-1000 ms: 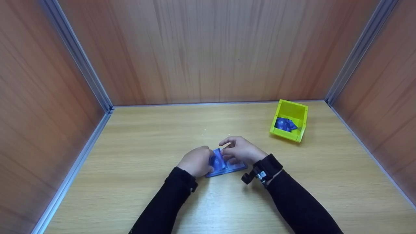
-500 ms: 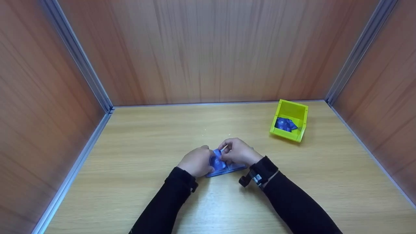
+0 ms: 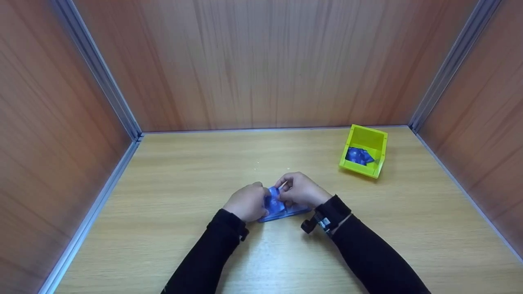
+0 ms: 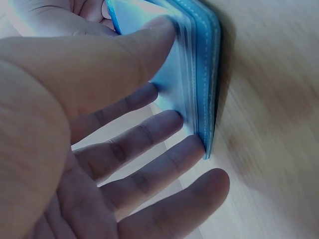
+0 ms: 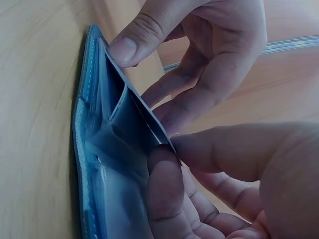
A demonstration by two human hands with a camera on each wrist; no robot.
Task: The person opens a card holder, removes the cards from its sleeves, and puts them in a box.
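- While its thumb and forefinger meet at the edge of a raised leaf (image 5: 142, 107), the right hand (image 3: 302, 191) is clamped on the blue wallet (image 3: 279, 209).
- Across from it, the left hand (image 3: 247, 201) is clamped on the same wallet: its thumb presses on clear pages (image 4: 172, 72), its other fingers spread apart, some reaching the wallet's edge.
- Between the two hands, the wallet lies open on the pale wooden tabletop (image 3: 184, 171), with stitching along its border; the hands partly cover it.
- Black straps circle both wrists, the right strap (image 3: 334, 211) and the left strap (image 3: 233, 223), with black sleeves (image 3: 378, 253) behind them.
- Just beyond the hands, small pale specks (image 3: 257, 165) dot the table.
- Farther off to the right, near the back panel (image 3: 265, 65), stands a yellow-green bin (image 3: 369, 138) holding crumpled blue material (image 3: 358, 156).
- Wood-grained side panels (image 3: 49, 122) meet the back panel at metal strips (image 3: 102, 77).
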